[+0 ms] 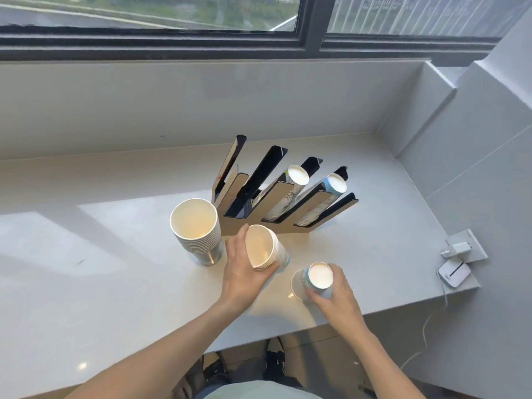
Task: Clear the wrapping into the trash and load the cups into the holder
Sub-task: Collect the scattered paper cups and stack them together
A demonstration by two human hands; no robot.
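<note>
With both hands loaded, a pause just short of the cup holder [283,194]. Left hand [244,272] wrapped around a short nested stack of paper cups [264,246], mouth tilted up and back toward the wearer, long axis leaning forward toward the slots. Right hand [335,295] closed around an inverted stack [318,279], base up, rim apparently down on the white counter [100,269].

Directly ahead of the left grip and nearer to it than to the right: the holder's slanted channels, each running up and away, fanned rightward. Four channels counted; the two on the right already filled, capped by a white-based column [298,174] and a blue-printed column [336,182]; the two on the left apparently open. Likely next: swinging the left-hand stack's axis into line with an open channel.

Just left of the left hand, a tall upright stack [198,226], mouth up, touching neither hand. Three loose stacks in all, two loaded columns. No wrapping or trash bin visible. Far right of the right hand, a charger at a wall socket [459,247].
</note>
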